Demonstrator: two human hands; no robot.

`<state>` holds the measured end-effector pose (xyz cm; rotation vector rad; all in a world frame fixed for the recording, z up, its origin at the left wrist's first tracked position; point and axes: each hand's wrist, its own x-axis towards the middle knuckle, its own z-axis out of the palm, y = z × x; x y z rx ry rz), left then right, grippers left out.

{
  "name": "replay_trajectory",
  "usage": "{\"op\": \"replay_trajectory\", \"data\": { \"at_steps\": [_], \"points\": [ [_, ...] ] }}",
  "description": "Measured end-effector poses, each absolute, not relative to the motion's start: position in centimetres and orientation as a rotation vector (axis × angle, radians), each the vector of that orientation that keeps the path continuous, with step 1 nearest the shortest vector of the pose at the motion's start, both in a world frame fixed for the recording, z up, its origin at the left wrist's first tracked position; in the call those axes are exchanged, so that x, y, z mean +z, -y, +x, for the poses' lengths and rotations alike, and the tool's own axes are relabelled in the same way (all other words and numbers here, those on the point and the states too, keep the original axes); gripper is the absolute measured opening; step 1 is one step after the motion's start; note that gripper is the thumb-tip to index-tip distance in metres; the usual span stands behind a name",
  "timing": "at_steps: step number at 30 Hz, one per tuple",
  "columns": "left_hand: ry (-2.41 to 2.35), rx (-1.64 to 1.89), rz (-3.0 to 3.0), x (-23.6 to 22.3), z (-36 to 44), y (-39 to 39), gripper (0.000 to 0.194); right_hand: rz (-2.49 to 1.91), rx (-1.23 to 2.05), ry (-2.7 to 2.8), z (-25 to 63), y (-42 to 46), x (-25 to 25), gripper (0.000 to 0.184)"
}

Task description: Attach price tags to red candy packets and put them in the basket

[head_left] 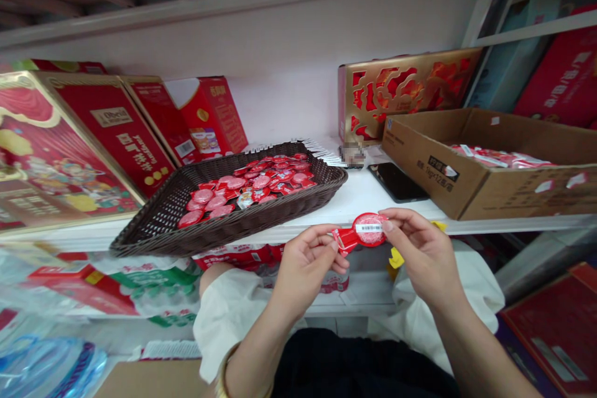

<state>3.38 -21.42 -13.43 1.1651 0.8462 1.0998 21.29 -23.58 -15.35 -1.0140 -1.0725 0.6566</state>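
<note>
Between my two hands is a small red packet [369, 229] with a round pinkish part and a narrow flared tail. A white barcode sticker lies across the round part. My left hand [311, 264] pinches the tail, while my right hand [420, 252] grips the round end between thumb and fingers. Just beyond them, a dark brown woven basket [280, 214] sits on the white shelf [298, 230], holding several similar red packets [252, 183]. White sticker strips [321, 152] fringe the basket's far right rim.
At right, an open cardboard box [429, 168] contains more red packets, with a black phone [396, 181] beside it. Red and gold boxes [130, 130] stand at left, and a gold box [410, 93] at the back. Wrapped bottles [158, 286] fill the lower shelf.
</note>
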Motion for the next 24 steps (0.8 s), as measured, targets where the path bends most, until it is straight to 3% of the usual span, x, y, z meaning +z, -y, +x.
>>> {"op": "replay_trajectory", "data": {
  "at_steps": [6,12,18,21,24],
  "points": [
    [-0.811,1.04,1.198,-12.4,5.1,21.1,0.028,-1.052,0.506,1.06,22.3,24.3,-15.1,0.029],
    [-0.546,0.932,1.319,-6.7,13.1,18.2,0.027,-1.088,0.078,0.937,28.4,23.3,-9.5,0.037],
    [-0.486,0.8,1.387,-3.2,20.8,15.7,0.065,-1.587,-0.375,0.802,35.7,22.4,-5.4,0.042],
    [-0.544,0.818,1.691,-4.1,19.3,15.9,0.061,-1.591,-0.623,0.87,35.6,22.8,-6.2,0.036],
    [-0.553,0.832,2.006,-4.2,15.1,15.9,0.048,-1.395,-0.628,1.022,33.1,22.5,-7.5,0.024]
  ]
}}
